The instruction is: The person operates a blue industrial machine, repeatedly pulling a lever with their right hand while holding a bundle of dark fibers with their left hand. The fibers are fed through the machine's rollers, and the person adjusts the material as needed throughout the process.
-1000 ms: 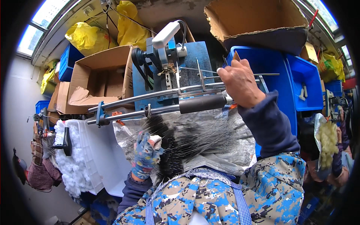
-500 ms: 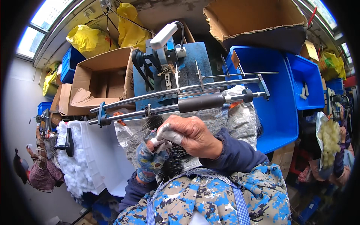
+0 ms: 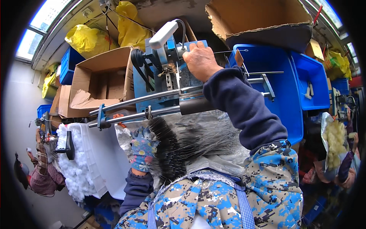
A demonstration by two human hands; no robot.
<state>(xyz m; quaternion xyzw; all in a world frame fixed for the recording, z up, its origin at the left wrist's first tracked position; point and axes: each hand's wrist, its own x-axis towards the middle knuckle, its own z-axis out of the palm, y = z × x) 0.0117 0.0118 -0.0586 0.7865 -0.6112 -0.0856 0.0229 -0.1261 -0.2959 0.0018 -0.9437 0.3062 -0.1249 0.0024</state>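
My left hand [image 3: 143, 149], in a blue floral glove, lies with its fingers stretched forward against the left side of a dense mass of black bristles [image 3: 166, 147]. The bristles rest across my lap on silvery sheeting [image 3: 223, 152]. Thin loose wires [image 3: 207, 137] fan out to their right. My right hand [image 3: 202, 61] reaches over the steel rails to the top of a blue bench machine [image 3: 143, 86]. Its fingers are closed, and a thin wire with a looped end [image 3: 232, 51] sticks out to the right from beneath it. The hand hides the wire's other end.
Steel rails [image 3: 133, 105] with a dark roller [image 3: 196, 105] cross before me. A cardboard box [image 3: 82, 80] stands left, a large blue bin [image 3: 263, 59] right. White fluff [image 3: 72, 168] and a black-handled tool [image 3: 68, 147] lie left. Other people work at both sides.
My hands were together above the bristles. My right hand has moved forward and right to the machine, and the looped wire now shows beside it. My left hand has settled beside the uncovered bristles.
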